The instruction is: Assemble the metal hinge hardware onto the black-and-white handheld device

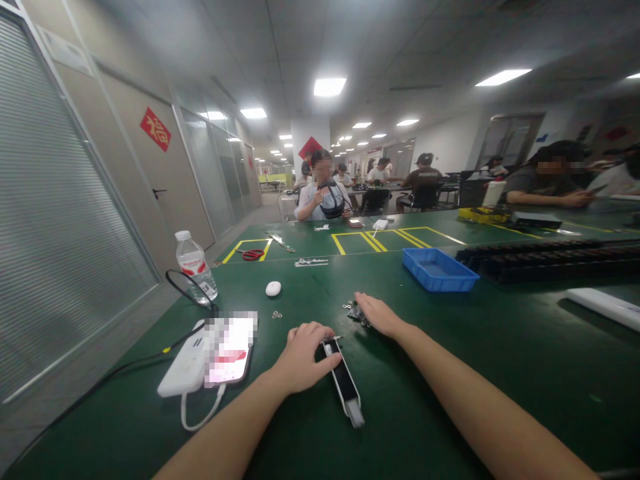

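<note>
My left hand (307,357) is closed around the upper end of a long, narrow piece with a white frame and black inside (344,380). Its thumb lies across the piece, and a light grey tip sticks out at the end toward me. A small metal part shows by the fingertips at the far end. My right hand (380,315) is stretched out, its fingers over a pile of small metal parts (356,315) on the green table (400,427). The fingertips partly cover the pile; I cannot make out anything gripped in them.
Left are a water bottle (196,270), white power bank (185,363), phone (233,353) and white rounded case (273,289). Small rings (277,315) lie nearby. Beyond are red-handled scissors (253,255), a blue tray (440,272) and black racks (550,260). A person (325,200) sits opposite.
</note>
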Demonstrator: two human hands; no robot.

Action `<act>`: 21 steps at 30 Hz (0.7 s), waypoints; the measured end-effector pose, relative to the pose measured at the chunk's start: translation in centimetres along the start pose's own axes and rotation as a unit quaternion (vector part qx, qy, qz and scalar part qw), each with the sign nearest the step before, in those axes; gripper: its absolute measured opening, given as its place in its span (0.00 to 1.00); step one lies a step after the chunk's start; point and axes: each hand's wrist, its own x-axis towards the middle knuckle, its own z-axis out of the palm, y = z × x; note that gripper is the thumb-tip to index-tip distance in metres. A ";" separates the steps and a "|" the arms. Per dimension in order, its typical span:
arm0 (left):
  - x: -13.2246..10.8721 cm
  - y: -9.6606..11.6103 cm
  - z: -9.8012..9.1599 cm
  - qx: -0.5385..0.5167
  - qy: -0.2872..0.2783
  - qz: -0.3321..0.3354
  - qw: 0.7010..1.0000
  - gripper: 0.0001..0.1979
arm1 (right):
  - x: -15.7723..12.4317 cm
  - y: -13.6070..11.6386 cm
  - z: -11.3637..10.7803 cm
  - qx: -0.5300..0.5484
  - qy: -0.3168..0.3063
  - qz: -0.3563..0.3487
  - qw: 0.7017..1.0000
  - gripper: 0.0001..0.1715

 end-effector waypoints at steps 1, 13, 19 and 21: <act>0.0 0.0 0.0 0.000 0.002 0.000 1.000 0.19 | -0.4 -0.4 0.2 0.008 0.003 0.004 1.000 0.37; 0.0 -0.1 0.3 -0.018 0.007 0.025 1.000 0.18 | 0.5 -4.9 4.7 -0.054 0.007 -0.043 0.998 0.30; 0.1 0.0 0.1 -0.024 0.008 0.023 0.999 0.19 | 1.9 -5.2 6.8 0.118 -0.035 -0.017 0.992 0.31; 0.3 -0.2 0.0 -0.035 0.022 0.017 0.999 0.17 | 2.2 -5.3 7.0 0.246 -0.063 0.000 0.967 0.34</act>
